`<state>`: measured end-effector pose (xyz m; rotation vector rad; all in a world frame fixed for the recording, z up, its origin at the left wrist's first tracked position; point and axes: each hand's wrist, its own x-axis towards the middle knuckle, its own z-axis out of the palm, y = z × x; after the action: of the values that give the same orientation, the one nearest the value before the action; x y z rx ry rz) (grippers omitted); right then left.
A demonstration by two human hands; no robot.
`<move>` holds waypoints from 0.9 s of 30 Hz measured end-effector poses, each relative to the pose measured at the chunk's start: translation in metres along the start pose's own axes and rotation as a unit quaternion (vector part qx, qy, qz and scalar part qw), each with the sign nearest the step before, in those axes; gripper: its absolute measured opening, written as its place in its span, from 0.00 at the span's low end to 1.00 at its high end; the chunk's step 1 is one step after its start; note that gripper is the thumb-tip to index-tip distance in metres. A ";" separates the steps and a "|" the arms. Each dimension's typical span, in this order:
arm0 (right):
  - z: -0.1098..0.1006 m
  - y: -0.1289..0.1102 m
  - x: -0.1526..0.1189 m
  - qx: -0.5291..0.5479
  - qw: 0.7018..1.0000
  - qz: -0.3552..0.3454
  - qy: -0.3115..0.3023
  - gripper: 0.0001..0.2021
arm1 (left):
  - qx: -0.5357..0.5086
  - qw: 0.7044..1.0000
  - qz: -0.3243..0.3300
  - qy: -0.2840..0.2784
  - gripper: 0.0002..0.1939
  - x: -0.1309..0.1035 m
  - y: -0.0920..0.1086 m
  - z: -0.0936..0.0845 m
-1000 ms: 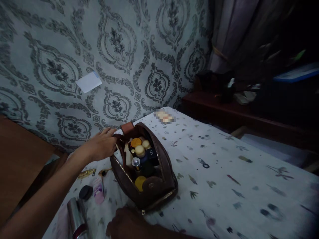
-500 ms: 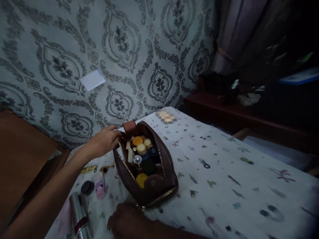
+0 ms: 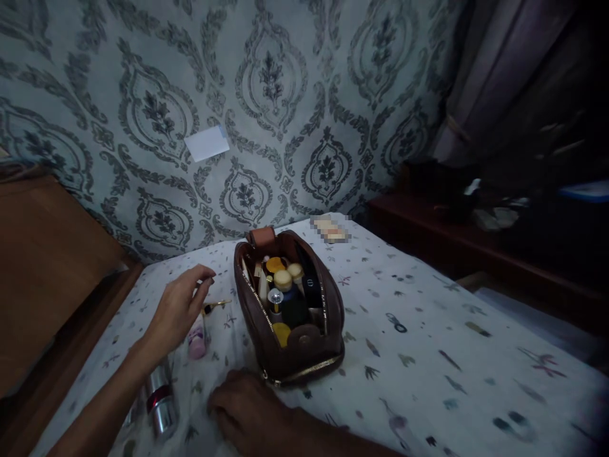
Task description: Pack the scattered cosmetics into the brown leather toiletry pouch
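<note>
An unzipped brown bag (image 3: 333, 317) stands on the patterned white sheet, filled with bottles, jars and a dark case. My left hand (image 3: 183, 301) hovers left of the bag, thumb and fingers apart, holding nothing. Beneath and beside it are a pink-purple tube (image 3: 196, 343) and a small gold item with a dark part (image 3: 216, 306). My right hand (image 3: 250, 409) rests near the bag's front zipper with its fingers curled; whether it holds anything is hidden. A silver cylinder with a red band (image 3: 160, 403) lies between my forearm and right hand.
Patterned wallpaper (image 3: 266, 95) rises behind, with a white card (image 3: 207, 143) on it. A blurred-out flat item (image 3: 330, 228) lies at the sheet's far corner. On the left is a brown panel (image 3: 52, 266); at right stands a dark red shelf (image 3: 404, 222) with objects.
My left hand has come away from the bag's left rim, moved left and opened. The view has shifted, and my right hand stays in front of the bag.
</note>
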<state>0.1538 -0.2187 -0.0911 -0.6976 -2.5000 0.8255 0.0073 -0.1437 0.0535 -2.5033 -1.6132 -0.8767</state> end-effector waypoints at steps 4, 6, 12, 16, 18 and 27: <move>0.002 0.001 0.000 -0.010 1.000 0.012 0.008 0.13 | -0.026 0.997 0.069 0.018 0.13 -0.002 0.016 0.005; 0.005 0.003 0.001 -0.012 1.000 0.016 0.008 0.14 | -0.022 0.993 0.119 0.002 0.14 0.005 0.028 0.003; 0.018 0.013 0.012 -0.039 0.999 0.000 -0.036 0.17 | 0.101 0.976 0.169 -0.094 0.18 0.042 0.047 0.004; 0.028 0.024 0.019 -0.065 0.995 0.008 -0.079 0.16 | 0.219 0.949 0.156 -0.166 0.16 0.066 0.056 0.007; 0.033 0.028 0.022 -0.073 0.994 0.018 -0.085 0.14 | 0.255 0.932 0.152 -0.208 0.13 0.076 0.063 0.008; 0.035 0.030 0.028 -0.097 0.991 0.008 -0.090 0.11 | 0.270 0.925 0.112 -0.243 0.03 0.093 0.073 0.011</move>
<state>0.1235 -0.1969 -0.1305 -0.7360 -2.7675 0.6832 0.1018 -0.0964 0.1076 -2.5053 -1.3606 0.2242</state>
